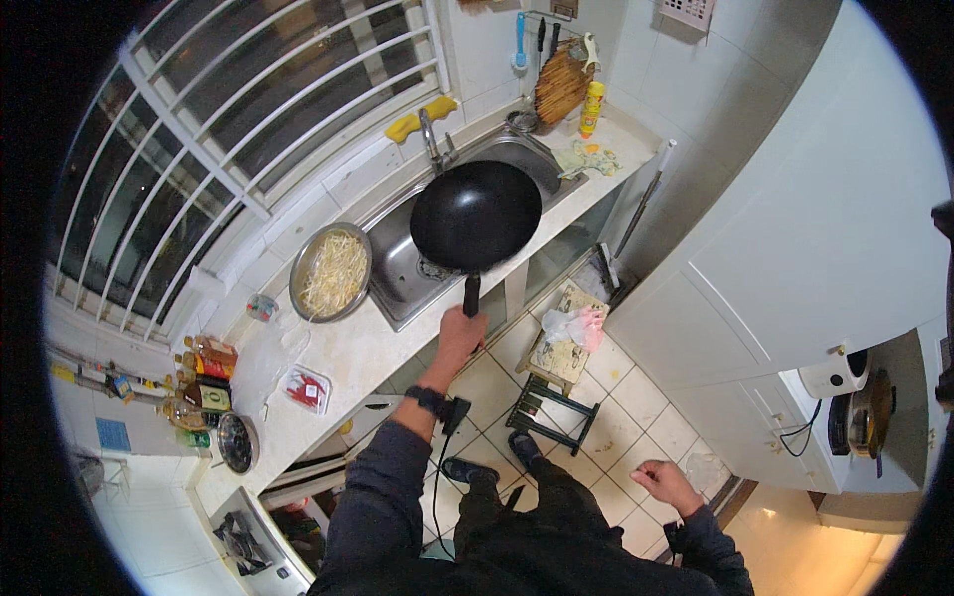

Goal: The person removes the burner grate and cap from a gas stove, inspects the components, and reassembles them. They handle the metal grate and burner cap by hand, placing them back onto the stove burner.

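Note:
My left hand (461, 334) is wrapped round the handle of a black wok (477, 214). The wok hangs over the steel sink (400, 268) and hides much of its middle, with the faucet (433, 139) just behind the far rim. To the left of the sink, a metal bowl (296, 281) full of bean sprouts (336, 273) rests on the counter. My right hand (668, 485) is held out over the floor at the lower right, away from the counter. Its fingers are loosely curled in, and nothing shows in them.
Red chillies in a small tray (307, 388), bottles (211, 372) and a lidded pot (237, 442) stand along the left counter. A stove (243, 541) is at lower left. A stool (558, 348) bearing plastic bags and a dark rack (556, 412) occupy the floor; white cabinets (765, 288) line the right.

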`<state>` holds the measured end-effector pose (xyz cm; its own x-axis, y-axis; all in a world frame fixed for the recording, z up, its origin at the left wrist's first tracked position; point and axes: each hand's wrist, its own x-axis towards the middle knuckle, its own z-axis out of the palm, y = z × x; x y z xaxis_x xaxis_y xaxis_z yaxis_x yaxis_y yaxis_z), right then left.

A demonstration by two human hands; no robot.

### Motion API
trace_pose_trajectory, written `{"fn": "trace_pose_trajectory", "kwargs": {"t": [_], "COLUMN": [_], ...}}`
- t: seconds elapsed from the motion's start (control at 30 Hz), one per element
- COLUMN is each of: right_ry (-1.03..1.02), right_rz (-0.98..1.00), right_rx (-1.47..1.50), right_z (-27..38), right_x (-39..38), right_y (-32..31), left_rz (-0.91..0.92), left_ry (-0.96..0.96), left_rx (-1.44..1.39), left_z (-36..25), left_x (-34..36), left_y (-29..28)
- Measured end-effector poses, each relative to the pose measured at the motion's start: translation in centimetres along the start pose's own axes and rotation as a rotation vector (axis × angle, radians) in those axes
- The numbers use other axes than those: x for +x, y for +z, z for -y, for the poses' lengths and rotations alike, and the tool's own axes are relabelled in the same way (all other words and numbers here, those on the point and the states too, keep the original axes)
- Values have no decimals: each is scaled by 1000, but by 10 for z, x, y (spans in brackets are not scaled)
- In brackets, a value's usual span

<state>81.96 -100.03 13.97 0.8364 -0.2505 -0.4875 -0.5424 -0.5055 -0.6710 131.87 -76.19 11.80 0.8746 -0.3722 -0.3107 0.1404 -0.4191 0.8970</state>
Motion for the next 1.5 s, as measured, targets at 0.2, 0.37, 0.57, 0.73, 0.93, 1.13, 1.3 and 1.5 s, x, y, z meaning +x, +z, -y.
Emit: {"fn": "trace_pose_trajectory", "kwargs": {"t": [0.2, 0.37, 0.57, 0.73, 0.93, 1.13, 1.3, 1.5], "right_ry": [204, 352, 440, 550, 593, 419, 309, -31], "right_rz": [-76, -157, -192, -139, -121, -143, -61, 225], "right_rx": [123, 241, 173, 266, 205, 287, 151, 81], "right_z": [-42, -66, -76, -79, -89, -93, -94, -65], "right_x": [-45, -76, -90, -87, -81, -54, 11, 134], "right_y": [24, 33, 39, 29, 24, 22, 18, 30], "left_rz": [-25, 5, 11, 32, 50, 81, -153, -267], "left_ry": [32, 58, 30, 9, 20, 13, 550, 419], "left_rx": [153, 167, 106, -10, -47, 166, 411, 225], "left_z": [-22, -5, 8, 3, 14, 4, 14, 92], "left_x": [127, 203, 248, 265, 273, 269, 167, -81], "left_y": [40, 66, 91, 104, 107, 100, 60, -68]}}
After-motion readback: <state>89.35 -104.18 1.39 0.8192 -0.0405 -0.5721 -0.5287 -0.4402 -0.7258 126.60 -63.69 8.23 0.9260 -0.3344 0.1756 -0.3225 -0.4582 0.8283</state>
